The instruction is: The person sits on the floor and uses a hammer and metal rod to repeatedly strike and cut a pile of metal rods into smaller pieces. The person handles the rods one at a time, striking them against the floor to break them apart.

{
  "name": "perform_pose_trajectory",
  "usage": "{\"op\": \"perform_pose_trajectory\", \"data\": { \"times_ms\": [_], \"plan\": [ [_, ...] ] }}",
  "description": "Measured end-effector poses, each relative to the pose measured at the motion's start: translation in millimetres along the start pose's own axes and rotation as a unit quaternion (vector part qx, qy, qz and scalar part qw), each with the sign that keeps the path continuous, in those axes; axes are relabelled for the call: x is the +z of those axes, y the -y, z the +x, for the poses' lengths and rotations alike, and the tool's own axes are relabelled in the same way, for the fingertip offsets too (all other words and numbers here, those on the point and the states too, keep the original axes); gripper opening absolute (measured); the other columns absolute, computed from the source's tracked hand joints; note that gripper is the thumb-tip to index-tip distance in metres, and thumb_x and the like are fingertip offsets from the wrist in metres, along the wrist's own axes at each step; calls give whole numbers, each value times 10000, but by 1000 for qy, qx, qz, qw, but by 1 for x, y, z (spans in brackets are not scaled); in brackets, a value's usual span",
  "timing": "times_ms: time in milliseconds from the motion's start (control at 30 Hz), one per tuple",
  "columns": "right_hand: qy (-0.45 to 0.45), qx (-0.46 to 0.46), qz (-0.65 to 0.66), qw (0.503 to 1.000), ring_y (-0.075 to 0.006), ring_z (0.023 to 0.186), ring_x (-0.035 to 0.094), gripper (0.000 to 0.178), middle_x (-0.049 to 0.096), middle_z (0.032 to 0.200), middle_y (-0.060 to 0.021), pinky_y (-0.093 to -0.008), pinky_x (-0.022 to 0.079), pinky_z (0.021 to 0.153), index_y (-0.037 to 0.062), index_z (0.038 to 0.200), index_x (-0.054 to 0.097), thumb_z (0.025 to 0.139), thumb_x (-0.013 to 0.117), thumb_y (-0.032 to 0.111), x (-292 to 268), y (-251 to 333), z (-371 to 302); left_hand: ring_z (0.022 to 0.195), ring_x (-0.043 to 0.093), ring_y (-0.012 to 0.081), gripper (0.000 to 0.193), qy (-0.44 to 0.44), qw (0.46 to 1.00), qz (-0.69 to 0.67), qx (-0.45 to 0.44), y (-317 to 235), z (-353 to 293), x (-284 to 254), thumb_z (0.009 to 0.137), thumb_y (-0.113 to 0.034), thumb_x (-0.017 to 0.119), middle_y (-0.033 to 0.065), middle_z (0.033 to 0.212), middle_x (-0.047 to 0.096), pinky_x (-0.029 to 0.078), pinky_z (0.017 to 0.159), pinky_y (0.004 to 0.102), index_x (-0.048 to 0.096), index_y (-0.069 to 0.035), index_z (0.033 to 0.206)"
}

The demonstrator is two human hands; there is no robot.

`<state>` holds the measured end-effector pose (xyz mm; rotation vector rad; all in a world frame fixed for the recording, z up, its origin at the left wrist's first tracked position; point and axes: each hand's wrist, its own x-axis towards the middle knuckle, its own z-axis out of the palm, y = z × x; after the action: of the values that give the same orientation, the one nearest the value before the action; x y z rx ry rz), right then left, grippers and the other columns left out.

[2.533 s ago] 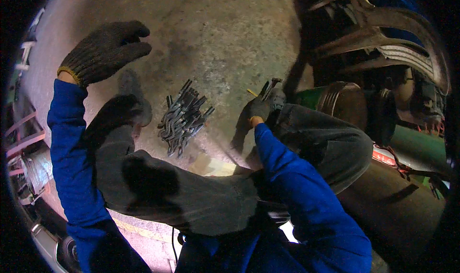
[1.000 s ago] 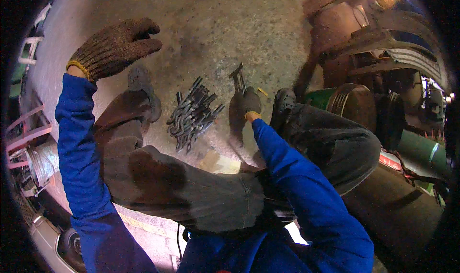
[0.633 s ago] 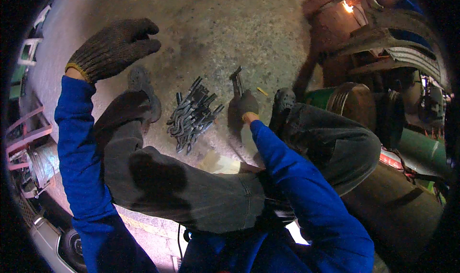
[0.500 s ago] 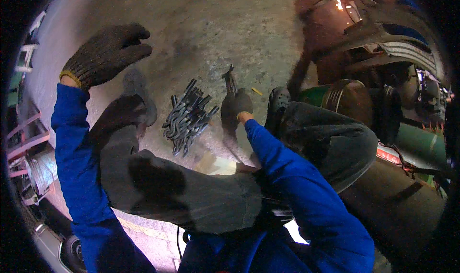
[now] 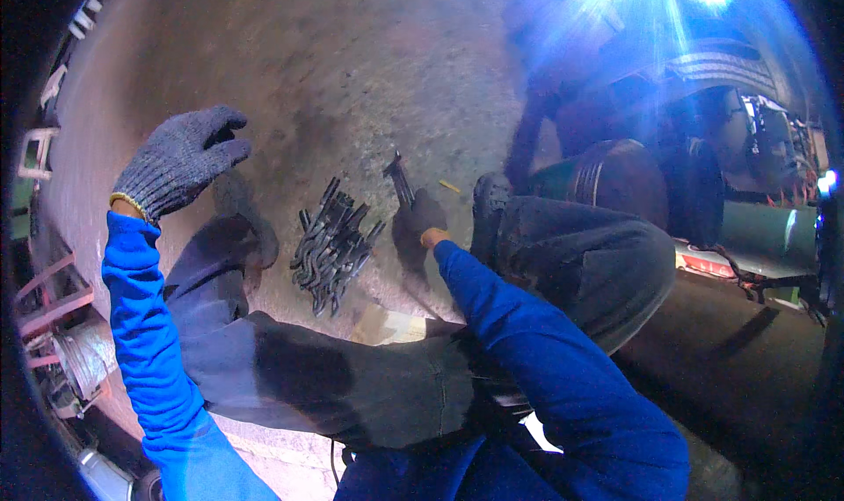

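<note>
My left hand (image 5: 183, 160), in a dark knitted glove with a yellow cuff edge, is raised at the left. Its fingers are apart and nothing is in them. Low over the floor, my gloved right hand (image 5: 425, 213) is closed around a dark hammer-like metal tool (image 5: 401, 183). Slim parallel bars with a short crosswise end stick out of that grip, pointing away from me. Just left of this hand lies a heap of short, bent dark metal rods (image 5: 332, 246) on the floor. My palm and the tool's near end are hidden.
My bent legs (image 5: 571, 272) and shoes frame the heap. A flat pale piece (image 5: 391, 325) lies near my thigh, and a small yellow stick (image 5: 450, 186) near my right shoe. Large cylinders (image 5: 620, 180) stand at the right. Pinkish metal framing (image 5: 54, 303) is at the left.
My left hand has come lower and nearer. The right hand keeps its grip on the tool. A glaring blue-white light now shows at the upper right, where sparks were before. The view has shifted slightly.
</note>
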<state>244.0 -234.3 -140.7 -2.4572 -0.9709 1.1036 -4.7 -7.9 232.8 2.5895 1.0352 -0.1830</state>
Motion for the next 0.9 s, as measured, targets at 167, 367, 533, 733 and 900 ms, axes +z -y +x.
{"op": "perform_pose_trajectory", "data": {
  "times_ms": [167, 367, 533, 733, 900],
  "plan": [
    [-42, -23, 8, 999, -490, 986, 652, 416, 677, 1012, -299, -549, 507, 855, 11, 1088, 577, 884, 611, 372, 9, -6, -2, 1067, 649, 386, 472, 24, 999, -44, -13, -3, 3, -1, 909, -416, 636, 203, 1146, 691, 507, 918, 453, 664, -27, 1176],
    [-53, -31, 18, 998, -491, 985, 648, 409, 671, 1009, -311, -550, 501, 852, 5, 1076, 588, 860, 620, 352, 14, -14, 3, 1067, 658, 381, 493, 13, 1000, -23, -12, 4, 3, 7, 910, -432, 634, 214, 1153, 689, 515, 913, 443, 638, -45, 1214],
    [-62, -36, 25, 997, -481, 1008, 647, 418, 670, 1028, -302, -541, 500, 868, 15, 1094, 592, 850, 631, 352, 11, -14, -4, 1069, 670, 370, 489, 21, 997, -63, -36, -3, 2, 3, 915, -434, 626, 207, 1141, 699, 518, 914, 442, 639, -55, 1222],
    [-19, -21, 10, 1000, -483, 1008, 648, 481, 675, 1046, -290, -537, 504, 874, 30, 1175, 579, 859, 617, 391, 4, -5, -10, 1109, 666, 351, 483, 29, 999, 20, -10, 4, 4, 1, 923, -369, 657, 211, 1191, 691, 515, 965, 414, 656, 1, 1234],
    [-59, -8, -4, 998, -483, 1030, 648, 545, 676, 1121, -278, -520, 521, 900, 2, 1226, 601, 830, 642, 375, 20, -18, 2, 1006, 675, 365, 458, -6, 1000, -20, 21, 5, 5, 8, 896, -414, 655, 212, 1074, 698, 521, 874, 444, 673, -33, 1149]
  ]
}}
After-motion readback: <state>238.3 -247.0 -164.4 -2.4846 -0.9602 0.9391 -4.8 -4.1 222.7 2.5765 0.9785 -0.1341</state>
